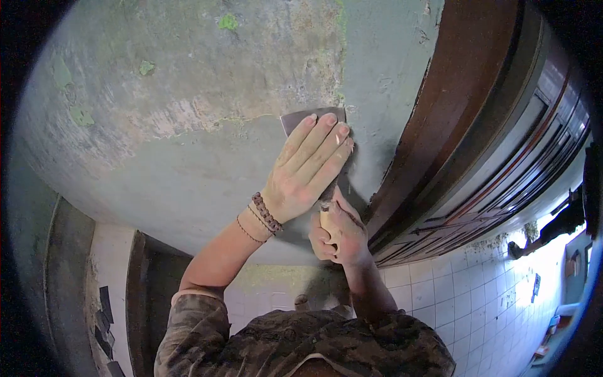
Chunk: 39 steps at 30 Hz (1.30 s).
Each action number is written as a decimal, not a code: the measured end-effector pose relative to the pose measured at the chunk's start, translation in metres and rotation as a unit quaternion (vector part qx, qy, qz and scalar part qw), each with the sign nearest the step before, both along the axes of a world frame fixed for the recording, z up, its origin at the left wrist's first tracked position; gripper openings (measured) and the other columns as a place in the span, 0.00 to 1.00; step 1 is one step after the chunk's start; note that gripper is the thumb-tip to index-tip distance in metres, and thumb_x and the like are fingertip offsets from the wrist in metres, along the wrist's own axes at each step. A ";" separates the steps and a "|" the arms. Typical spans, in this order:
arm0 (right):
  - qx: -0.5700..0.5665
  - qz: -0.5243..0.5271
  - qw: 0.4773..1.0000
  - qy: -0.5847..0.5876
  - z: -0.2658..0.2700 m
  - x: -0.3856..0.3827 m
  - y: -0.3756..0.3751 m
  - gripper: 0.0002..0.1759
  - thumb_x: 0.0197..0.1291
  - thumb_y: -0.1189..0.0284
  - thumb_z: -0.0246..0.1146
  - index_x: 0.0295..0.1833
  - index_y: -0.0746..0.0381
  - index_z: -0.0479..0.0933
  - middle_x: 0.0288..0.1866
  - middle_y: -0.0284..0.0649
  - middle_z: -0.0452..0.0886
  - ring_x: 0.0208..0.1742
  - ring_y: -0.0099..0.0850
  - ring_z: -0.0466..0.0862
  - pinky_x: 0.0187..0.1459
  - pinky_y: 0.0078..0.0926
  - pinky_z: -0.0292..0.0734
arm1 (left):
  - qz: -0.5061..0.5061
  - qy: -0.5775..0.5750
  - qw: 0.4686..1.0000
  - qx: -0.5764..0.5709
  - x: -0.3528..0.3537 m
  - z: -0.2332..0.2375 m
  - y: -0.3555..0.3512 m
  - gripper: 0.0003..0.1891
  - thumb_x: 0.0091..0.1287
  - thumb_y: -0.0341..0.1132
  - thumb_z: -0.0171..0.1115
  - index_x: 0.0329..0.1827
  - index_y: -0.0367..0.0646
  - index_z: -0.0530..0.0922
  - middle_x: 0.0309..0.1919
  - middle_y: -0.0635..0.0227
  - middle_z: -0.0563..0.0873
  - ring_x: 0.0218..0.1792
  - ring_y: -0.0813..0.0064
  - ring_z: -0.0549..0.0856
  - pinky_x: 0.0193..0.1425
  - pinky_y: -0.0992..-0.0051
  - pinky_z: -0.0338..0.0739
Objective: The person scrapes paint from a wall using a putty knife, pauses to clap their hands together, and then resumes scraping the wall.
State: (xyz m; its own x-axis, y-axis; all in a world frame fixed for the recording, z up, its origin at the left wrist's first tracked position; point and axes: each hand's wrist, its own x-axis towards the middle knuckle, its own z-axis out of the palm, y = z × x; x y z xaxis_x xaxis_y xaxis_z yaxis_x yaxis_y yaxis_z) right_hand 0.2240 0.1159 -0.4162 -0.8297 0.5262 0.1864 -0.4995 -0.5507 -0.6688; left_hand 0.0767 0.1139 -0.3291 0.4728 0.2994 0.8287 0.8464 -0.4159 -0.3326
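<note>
My right hand (342, 234) is wrapped around the pale handle of a scraper (295, 119), below its blade. My left hand (309, 164) lies flat over the blade, its fingers stretched out toward the blade's edge and hiding most of the metal. The blade's wide edge meets the wall (207, 157), right where smooth grey-green paint borders a rough, bare patch (251, 69). Braided bracelets (267, 213) circle my left wrist.
A dark brown wooden frame (452, 81) runs along the wall's right side, beside a panelled door or shutter (502, 169). White tiles (452, 289) cover the floor below. Green paint flecks (228, 22) cling to the bare patch. At far right shows part of another person's leg (546, 229).
</note>
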 end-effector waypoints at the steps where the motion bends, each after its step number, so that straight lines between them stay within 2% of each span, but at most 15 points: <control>1: -0.005 0.007 1.000 0.000 -0.002 0.001 0.000 0.25 0.75 0.52 0.44 0.37 0.62 0.70 0.20 0.33 0.67 0.12 0.21 0.66 0.11 0.17 0.58 | 0.006 0.001 1.000 -0.001 0.000 -0.004 0.000 0.17 0.63 0.29 0.55 0.54 0.35 0.80 0.59 0.56 0.81 0.65 0.56 0.76 0.71 0.55 0.67; 8: 0.031 0.036 0.997 0.056 0.016 0.002 0.009 0.21 0.74 0.53 0.45 0.57 0.60 0.64 0.23 0.35 0.69 0.12 0.21 0.66 0.11 0.17 0.60 | -0.005 -0.003 1.000 0.005 0.007 0.021 0.003 0.17 0.64 0.29 0.54 0.54 0.35 0.80 0.59 0.55 0.81 0.65 0.55 0.76 0.71 0.54 0.66; 10: 0.029 -0.051 0.998 -0.037 0.028 0.005 -0.003 0.31 0.75 0.51 0.38 0.27 0.64 0.66 0.14 0.34 0.62 0.09 0.23 0.61 0.10 0.20 0.53 | 0.000 0.004 1.000 0.007 0.006 0.013 0.002 0.18 0.59 0.28 0.56 0.53 0.36 0.79 0.58 0.58 0.81 0.65 0.57 0.76 0.71 0.55 0.67; 14: -0.011 -0.077 0.993 -0.085 0.029 0.006 -0.008 0.31 0.75 0.50 0.38 0.25 0.63 0.64 0.13 0.34 0.61 0.09 0.23 0.61 0.10 0.20 0.53 | -0.007 -0.012 1.000 0.008 0.008 0.009 0.005 0.18 0.59 0.29 0.56 0.53 0.36 0.79 0.58 0.57 0.80 0.65 0.57 0.75 0.71 0.55 0.66; 16: 0.018 0.019 0.999 -0.023 0.037 0.007 0.005 0.31 0.75 0.50 0.37 0.25 0.62 0.64 0.12 0.33 0.60 0.09 0.24 0.61 0.10 0.21 0.54 | -0.031 -0.007 0.999 0.020 0.008 0.027 0.008 0.18 0.60 0.29 0.56 0.53 0.36 0.79 0.58 0.57 0.80 0.65 0.58 0.75 0.71 0.55 0.66; 18: 0.074 0.010 0.997 -0.018 0.040 0.008 0.008 0.32 0.74 0.48 0.37 0.24 0.61 0.64 0.12 0.33 0.60 0.09 0.24 0.61 0.10 0.21 0.54 | -0.030 -0.003 0.999 0.022 0.010 0.036 0.010 0.17 0.61 0.29 0.56 0.53 0.36 0.80 0.58 0.57 0.81 0.65 0.57 0.76 0.71 0.55 0.66; 24: -0.073 0.159 0.984 0.039 0.000 0.011 0.008 0.33 0.74 0.48 0.38 0.28 0.63 0.69 0.13 0.35 0.62 0.09 0.27 0.62 0.10 0.21 0.53 | -0.020 -0.029 0.999 -0.011 0.010 0.005 0.007 0.17 0.63 0.28 0.55 0.53 0.34 0.80 0.58 0.55 0.81 0.64 0.55 0.77 0.71 0.55 0.65; 25: -0.023 0.173 0.984 -0.029 -0.016 0.008 0.029 0.40 0.64 0.34 0.43 0.27 0.64 0.70 0.17 0.42 0.73 0.12 0.32 0.69 0.13 0.26 0.63 | -0.040 -0.032 0.999 -0.004 0.012 0.016 0.007 0.17 0.62 0.28 0.55 0.53 0.34 0.80 0.58 0.55 0.81 0.64 0.56 0.77 0.71 0.55 0.65; 26: -0.027 0.172 0.984 -0.032 0.004 0.008 0.024 0.40 0.64 0.34 0.43 0.27 0.64 0.70 0.17 0.42 0.73 0.12 0.32 0.69 0.13 0.26 0.63 | -0.058 -0.037 0.998 0.000 0.013 0.028 0.008 0.17 0.62 0.29 0.55 0.53 0.34 0.80 0.58 0.55 0.81 0.64 0.56 0.77 0.71 0.55 0.65; 28: 0.020 0.033 0.999 0.027 0.048 0.010 0.005 0.33 0.74 0.47 0.36 0.25 0.61 0.67 0.14 0.35 0.65 0.09 0.27 0.62 0.10 0.23 0.53 | -0.058 -0.024 0.998 0.015 0.014 0.044 0.010 0.17 0.61 0.29 0.55 0.53 0.34 0.80 0.58 0.55 0.81 0.64 0.56 0.77 0.71 0.54 0.65; 32: -0.040 0.105 0.994 0.001 0.029 0.011 0.004 0.33 0.75 0.48 0.36 0.25 0.62 0.66 0.15 0.35 0.63 0.10 0.27 0.62 0.11 0.22 0.53 | -0.041 -0.016 0.999 0.019 0.011 0.027 0.006 0.17 0.61 0.29 0.56 0.53 0.34 0.81 0.57 0.55 0.82 0.63 0.56 0.78 0.71 0.55 0.66; 33: 0.029 -0.060 0.992 -0.104 0.024 0.009 -0.009 0.34 0.74 0.47 0.35 0.24 0.62 0.65 0.15 0.35 0.62 0.10 0.28 0.63 0.12 0.22 0.55 | -0.041 -0.029 0.999 0.009 0.012 0.013 0.004 0.17 0.61 0.29 0.56 0.53 0.34 0.81 0.57 0.55 0.82 0.63 0.56 0.78 0.71 0.55 0.66; 34: 0.033 -0.062 0.992 -0.102 0.024 0.008 -0.005 0.34 0.74 0.47 0.35 0.24 0.62 0.65 0.15 0.35 0.62 0.10 0.28 0.63 0.12 0.22 0.55 | -0.041 -0.041 0.998 0.001 0.014 0.010 0.003 0.17 0.61 0.29 0.56 0.53 0.34 0.81 0.56 0.55 0.82 0.62 0.56 0.78 0.71 0.55 0.66; 37: -0.140 0.143 0.975 0.101 0.020 0.011 0.013 0.39 0.69 0.38 0.39 0.29 0.65 0.69 0.17 0.43 0.71 0.14 0.34 0.70 0.16 0.29 0.66 | -0.064 -0.032 0.997 0.004 0.018 0.034 0.013 0.18 0.61 0.29 0.55 0.53 0.35 0.80 0.58 0.55 0.81 0.64 0.56 0.77 0.71 0.54 0.65; 39: -0.130 0.155 0.974 0.104 0.029 0.011 0.014 0.40 0.68 0.37 0.39 0.29 0.65 0.70 0.17 0.43 0.71 0.14 0.34 0.71 0.16 0.30 0.66 | -0.083 -0.021 0.996 -0.006 0.020 0.051 0.014 0.19 0.61 0.30 0.54 0.54 0.36 0.80 0.60 0.56 0.80 0.65 0.56 0.75 0.72 0.54 0.64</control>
State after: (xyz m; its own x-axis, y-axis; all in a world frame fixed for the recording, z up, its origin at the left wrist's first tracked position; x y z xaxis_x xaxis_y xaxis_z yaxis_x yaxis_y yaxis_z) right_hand 0.2348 0.1303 -0.3874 -0.9147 0.3077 0.2619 -0.3918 -0.8340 -0.3886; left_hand 0.0963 0.1280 -0.2780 0.4814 0.2300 0.8458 0.7792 -0.5541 -0.2928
